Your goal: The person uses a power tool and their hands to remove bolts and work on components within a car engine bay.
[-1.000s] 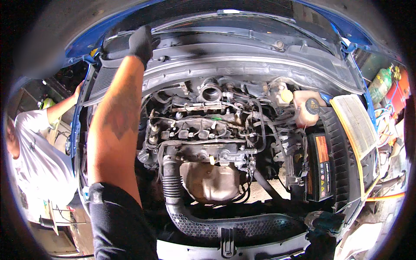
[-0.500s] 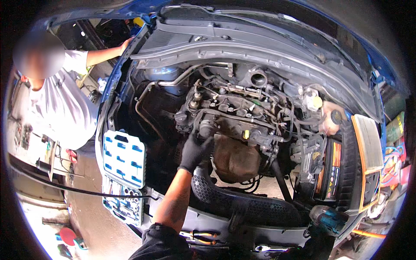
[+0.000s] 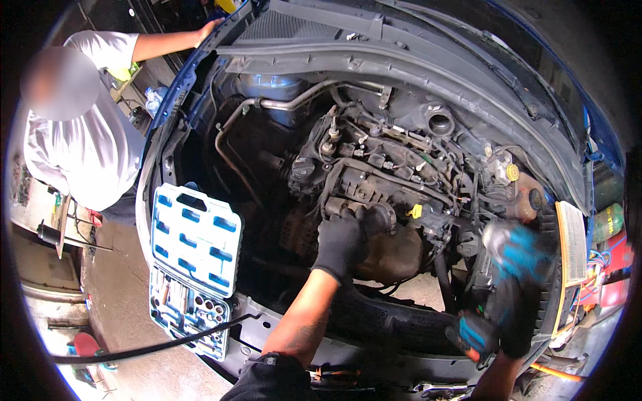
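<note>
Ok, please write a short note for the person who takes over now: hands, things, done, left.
Left hand, black glove, rests on the engine front, at a dark hose end. Right hand, gloved, holds a teal power tool, blurred, beside the engine. Open socket set case hangs on the car's left front edge. Done: bonnet open. Left: cannot tell which fastener is next.

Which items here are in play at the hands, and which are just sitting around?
In play:
- left hand, gloved, on the engine
- right hand, gloved, gripping a blurred blue power tool

Lying about:
- open socket set case on the car's front edge
- yellow dipstick handle
- yellow cap
- another person's hand on the car body
</note>
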